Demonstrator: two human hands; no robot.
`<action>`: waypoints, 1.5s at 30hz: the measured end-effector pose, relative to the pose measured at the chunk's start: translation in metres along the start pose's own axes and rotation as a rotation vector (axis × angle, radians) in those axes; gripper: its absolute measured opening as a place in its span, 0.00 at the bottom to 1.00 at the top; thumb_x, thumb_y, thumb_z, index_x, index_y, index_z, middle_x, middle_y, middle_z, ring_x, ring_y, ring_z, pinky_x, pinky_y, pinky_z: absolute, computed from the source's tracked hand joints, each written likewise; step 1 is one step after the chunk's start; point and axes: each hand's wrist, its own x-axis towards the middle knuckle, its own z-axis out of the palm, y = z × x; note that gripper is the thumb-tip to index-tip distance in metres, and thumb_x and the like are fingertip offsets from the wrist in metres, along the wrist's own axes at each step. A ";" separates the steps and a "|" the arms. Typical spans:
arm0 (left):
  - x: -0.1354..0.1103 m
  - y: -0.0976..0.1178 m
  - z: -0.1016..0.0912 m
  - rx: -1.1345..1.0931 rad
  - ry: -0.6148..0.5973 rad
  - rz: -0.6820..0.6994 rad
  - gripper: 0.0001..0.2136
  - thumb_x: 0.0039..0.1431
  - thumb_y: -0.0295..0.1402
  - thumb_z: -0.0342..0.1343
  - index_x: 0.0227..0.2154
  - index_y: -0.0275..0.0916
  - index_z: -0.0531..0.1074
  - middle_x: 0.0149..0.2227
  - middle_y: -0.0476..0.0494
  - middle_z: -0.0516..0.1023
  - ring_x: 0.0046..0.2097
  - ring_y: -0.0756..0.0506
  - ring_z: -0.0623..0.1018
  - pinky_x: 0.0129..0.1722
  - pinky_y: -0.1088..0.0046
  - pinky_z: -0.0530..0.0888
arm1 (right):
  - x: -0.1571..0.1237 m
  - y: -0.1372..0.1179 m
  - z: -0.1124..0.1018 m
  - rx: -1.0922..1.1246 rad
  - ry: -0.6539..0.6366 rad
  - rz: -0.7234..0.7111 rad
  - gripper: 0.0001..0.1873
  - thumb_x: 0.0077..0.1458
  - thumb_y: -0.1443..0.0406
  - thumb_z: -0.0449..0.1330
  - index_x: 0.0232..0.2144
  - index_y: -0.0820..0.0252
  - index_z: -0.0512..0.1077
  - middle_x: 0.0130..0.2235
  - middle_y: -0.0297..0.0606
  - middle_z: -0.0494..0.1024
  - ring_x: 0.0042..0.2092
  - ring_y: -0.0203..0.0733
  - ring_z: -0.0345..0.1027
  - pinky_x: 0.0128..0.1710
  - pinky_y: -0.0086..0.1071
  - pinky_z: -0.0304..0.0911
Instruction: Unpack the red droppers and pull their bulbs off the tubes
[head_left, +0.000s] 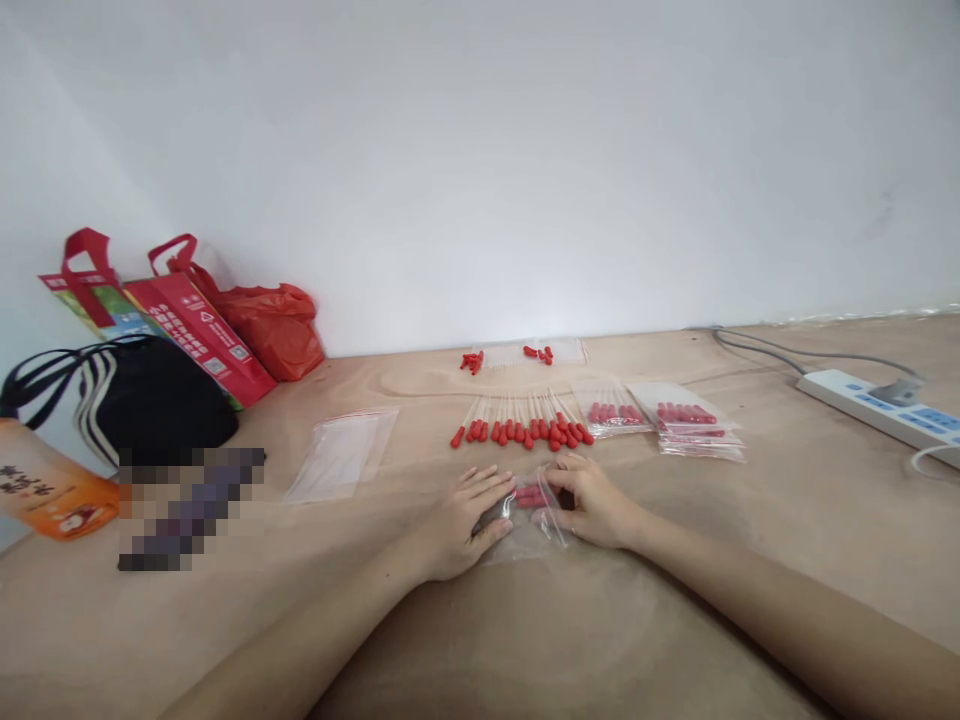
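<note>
A clear plastic zip bag (517, 545) with several red-tipped sticks (531, 496) inside lies on the table between my hands. My left hand (469, 520) rests at the bag's left side, fingers stretched out and thumb touching the plastic. At the right edge, my right hand (596, 503) has its fingers curled and pinches the bag. Just beyond my hands, loose red-tipped sticks (517, 430) are fanned in a row, pale shafts pointing away. To their right are a filled bag (615, 408) and a stack of filled bags (690, 425).
Flat clear bags (345, 455) lie to the left. More red-tipped pieces (471, 362) sit near the wall. Shopping bags (202, 330), a black drawstring bag (165, 400) and an orange packet (60, 490) stand far left. A power strip (877, 405) with cables is at right.
</note>
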 end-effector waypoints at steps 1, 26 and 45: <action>0.000 0.000 0.000 -0.004 -0.002 0.000 0.23 0.59 0.42 0.43 0.56 0.40 0.56 0.58 0.44 0.58 0.61 0.45 0.54 0.59 0.58 0.51 | 0.001 -0.001 0.000 0.012 0.007 0.015 0.13 0.46 0.57 0.60 0.32 0.58 0.71 0.32 0.37 0.69 0.37 0.40 0.61 0.37 0.34 0.56; -0.002 -0.004 0.001 -0.054 0.016 0.030 0.22 0.58 0.41 0.45 0.56 0.43 0.56 0.58 0.43 0.58 0.61 0.43 0.54 0.59 0.56 0.51 | -0.009 0.052 -0.059 0.810 0.253 0.282 0.16 0.40 0.56 0.64 0.29 0.61 0.70 0.26 0.34 0.74 0.27 0.33 0.66 0.29 0.30 0.63; 0.020 0.032 -0.005 -0.101 -0.113 0.356 0.20 0.58 0.38 0.47 0.54 0.47 0.59 0.58 0.48 0.58 0.61 0.43 0.53 0.59 0.57 0.50 | 0.067 0.042 -0.003 -0.443 0.279 -0.187 0.13 0.56 0.70 0.48 0.38 0.58 0.71 0.36 0.42 0.72 0.38 0.39 0.65 0.38 0.31 0.60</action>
